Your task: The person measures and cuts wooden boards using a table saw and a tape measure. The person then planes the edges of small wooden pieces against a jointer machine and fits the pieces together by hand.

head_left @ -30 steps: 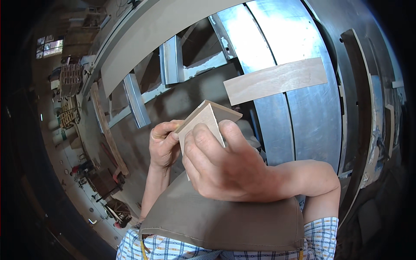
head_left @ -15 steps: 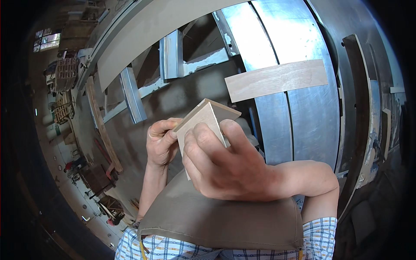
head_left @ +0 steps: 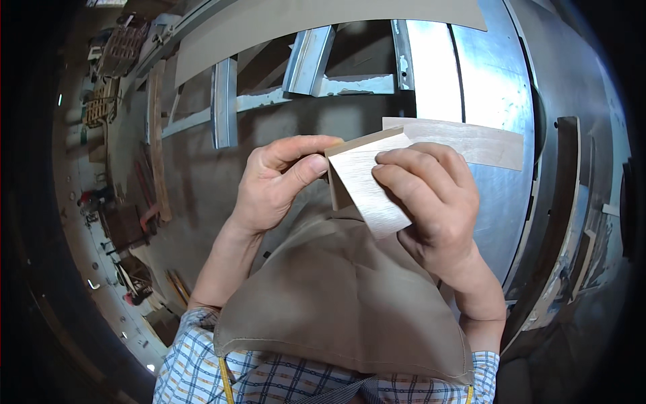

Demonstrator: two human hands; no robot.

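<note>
In front of my apron, both hands hold a small folded-looking piece of pale wooden board [head_left: 369, 182]. Two of its flat faces meet at an angle, and a thicker brown edge runs along its top. My left hand [head_left: 269, 182] pinches the upper left corner between thumb and forefinger. On the other side, my right hand [head_left: 439, 195] grips it, fingers pressed on the broad pale face; its thumb is hidden behind the piece. A thin plywood strip [head_left: 471, 143] lies beyond on the metal machine table [head_left: 494, 74], partly behind the held piece and my right hand.
Metal frame bars [head_left: 224, 101] stand ahead on the left, with a long pale board [head_left: 316, 21] across the top. A wooden plank [head_left: 156, 148] leans at the left. Along the right runs a dark rail [head_left: 562, 202]. The brown apron [head_left: 336, 296] hangs below my hands.
The held piece has moved right and turned, so its broad face shows. My right hand has swung to its right side. The view has shifted too.
</note>
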